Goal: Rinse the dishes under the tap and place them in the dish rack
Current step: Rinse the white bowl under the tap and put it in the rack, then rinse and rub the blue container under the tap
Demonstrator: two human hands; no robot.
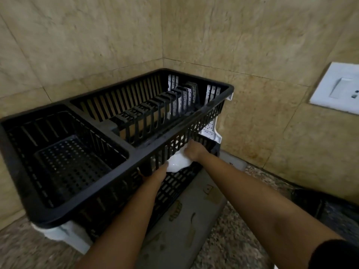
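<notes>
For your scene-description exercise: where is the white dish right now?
In the head view, the white dish sits just right of centre, held between the left hand and right hand, going into the black dish rack's lower tier.

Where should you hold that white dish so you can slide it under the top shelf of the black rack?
By its rim, one hand on each side, coming from the open front. The shiny white ceramic dish sits low under the upper tier of the black slotted plastic dish rack, so there is likely no room from above. The left hand and right hand already hold opposite edges.
</notes>
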